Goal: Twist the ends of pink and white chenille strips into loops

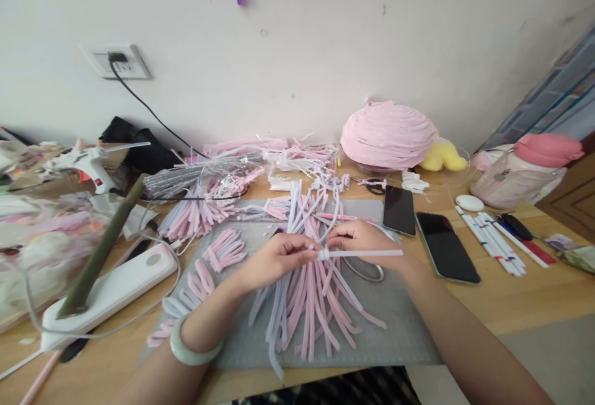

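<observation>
A large bunch of pink and pale blue fuzzy stems (320, 312) fans out over the grey mat (395, 324). Around its middle runs a white zip tie (367, 253), its tail pointing right. My left hand (279, 259) pinches the tie's left side near its head. My right hand (356, 237) has its fingers closed beside the tie's head, on a thin pale blue stem (331, 225) or the tie; which one I cannot make out. Metal scissors (372, 276) lie partly hidden beneath my right hand and wrist.
Small folded pink and blue bundles (224, 250) lie left on the mat. Further left are a white power strip (111, 287) and a glue gun (88, 166). Two phones (446, 247), markers (493, 244) and a pink bag (520, 172) are right. A pink dome (388, 135) stands behind.
</observation>
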{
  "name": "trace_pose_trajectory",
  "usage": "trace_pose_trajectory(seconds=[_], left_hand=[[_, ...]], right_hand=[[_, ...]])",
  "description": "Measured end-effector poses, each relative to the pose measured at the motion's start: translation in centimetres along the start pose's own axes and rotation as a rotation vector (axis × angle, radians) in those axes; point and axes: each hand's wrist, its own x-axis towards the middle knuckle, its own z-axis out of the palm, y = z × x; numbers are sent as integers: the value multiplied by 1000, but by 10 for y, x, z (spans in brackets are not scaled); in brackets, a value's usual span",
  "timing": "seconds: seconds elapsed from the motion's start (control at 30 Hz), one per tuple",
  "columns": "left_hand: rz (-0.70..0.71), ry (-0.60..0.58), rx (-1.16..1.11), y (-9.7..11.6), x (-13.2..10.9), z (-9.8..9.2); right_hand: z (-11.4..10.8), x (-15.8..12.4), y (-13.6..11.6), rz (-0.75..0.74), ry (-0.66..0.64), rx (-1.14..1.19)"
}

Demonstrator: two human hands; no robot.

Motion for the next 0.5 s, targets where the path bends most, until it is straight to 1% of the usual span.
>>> trace_pose_trajectory(seconds=[0.07, 0.13, 0.2, 0.23, 0.3, 0.4, 0.47, 0.5], left_hand=[[-31, -100, 71, 2, -1, -3], [-39, -161, 170, 4, -2, -5], [-33, -158, 284, 4, -2, -6], [-28, -124, 340, 4, -2, -6], [-28, 8, 433, 2, -1, -5], [-43, 309, 525, -3, 1, -2], [-46, 484, 546, -5, 2, 0], [-40, 540, 535, -6, 2, 1]], right_hand=[[-3, -2, 0, -17, -37, -21], [-5, -3, 0, -27, -73, -11], [-4, -4, 0, -31, -87, -1], [-3, -4, 0, -31, -70, -7], [-1, -5, 0, -37, 15, -30], [4, -5, -2, -72, 154, -16], [8, -4, -3, -71, 193, 64], [10, -3, -3, -58, 187, 127]])
